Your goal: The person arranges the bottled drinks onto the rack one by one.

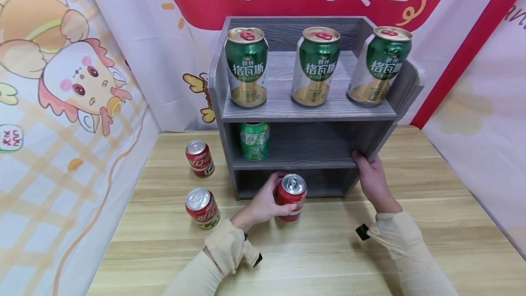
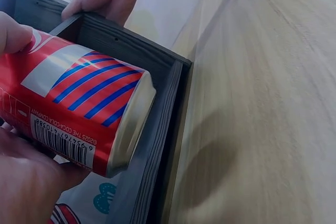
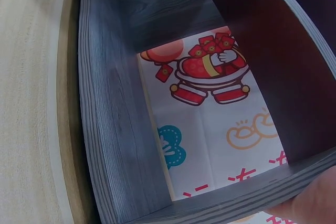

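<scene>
My left hand (image 1: 267, 200) grips a red Coca-Cola can (image 1: 292, 195) by its sides, in front of the lowest compartment of a grey wooden shelf (image 1: 287, 163). In the left wrist view the can (image 2: 79, 98) shows its barcode and blue stripes, and its base is raised above the tabletop. My right hand (image 1: 371, 177) holds the shelf's right side panel near the middle board. In the right wrist view, part of that hand (image 3: 310, 203) shows outside the panel, and the lowest compartment's inside lies open to view with a printed backdrop behind it.
Two red cans, one farther back (image 1: 200, 159) and one nearer (image 1: 203, 208), stand on the wooden table (image 1: 312, 259) left of the shelf. A green can (image 1: 255, 140) occupies the middle level's left end. Three green-and-gold cans (image 1: 315, 67) stand along the top level. Printed cloth (image 1: 164, 58) hangs behind.
</scene>
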`<action>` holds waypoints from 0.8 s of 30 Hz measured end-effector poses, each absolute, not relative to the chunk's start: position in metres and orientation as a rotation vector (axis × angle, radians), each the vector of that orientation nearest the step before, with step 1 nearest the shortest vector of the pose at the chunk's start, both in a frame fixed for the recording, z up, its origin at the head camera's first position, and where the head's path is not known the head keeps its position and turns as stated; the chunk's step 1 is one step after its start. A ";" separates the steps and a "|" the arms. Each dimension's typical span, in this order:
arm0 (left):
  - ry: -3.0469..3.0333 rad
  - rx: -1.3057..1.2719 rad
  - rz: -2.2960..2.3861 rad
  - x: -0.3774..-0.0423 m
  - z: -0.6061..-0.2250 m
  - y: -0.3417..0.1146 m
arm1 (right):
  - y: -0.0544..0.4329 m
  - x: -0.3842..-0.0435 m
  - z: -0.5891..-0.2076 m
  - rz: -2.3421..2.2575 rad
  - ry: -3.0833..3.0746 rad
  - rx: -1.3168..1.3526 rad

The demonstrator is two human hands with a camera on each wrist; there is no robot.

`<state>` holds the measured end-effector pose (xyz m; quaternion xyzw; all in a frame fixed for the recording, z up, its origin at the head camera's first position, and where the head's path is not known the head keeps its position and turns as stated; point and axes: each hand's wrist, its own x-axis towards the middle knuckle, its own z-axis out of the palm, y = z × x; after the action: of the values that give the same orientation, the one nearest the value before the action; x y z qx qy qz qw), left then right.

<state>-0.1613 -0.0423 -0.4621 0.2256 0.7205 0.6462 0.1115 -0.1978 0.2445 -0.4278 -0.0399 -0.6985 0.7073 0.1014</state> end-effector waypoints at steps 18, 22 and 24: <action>2.197 0.616 1.776 -0.181 -0.461 -0.020 | 0.244 -0.197 -0.428 2.074 -2.065 -0.137; 2.182 0.620 1.745 -0.185 -0.460 -0.014 | 0.244 -0.198 -0.428 2.071 -2.065 -0.141; 2.162 0.624 1.745 -0.187 -0.459 -0.010 | 0.243 -0.198 -0.428 2.074 -2.066 -0.141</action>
<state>-0.1874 -0.0104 -0.4591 0.2167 0.7511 0.6062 0.1464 -0.1979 0.2435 -0.4284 -0.0478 -0.7010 0.7037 0.1053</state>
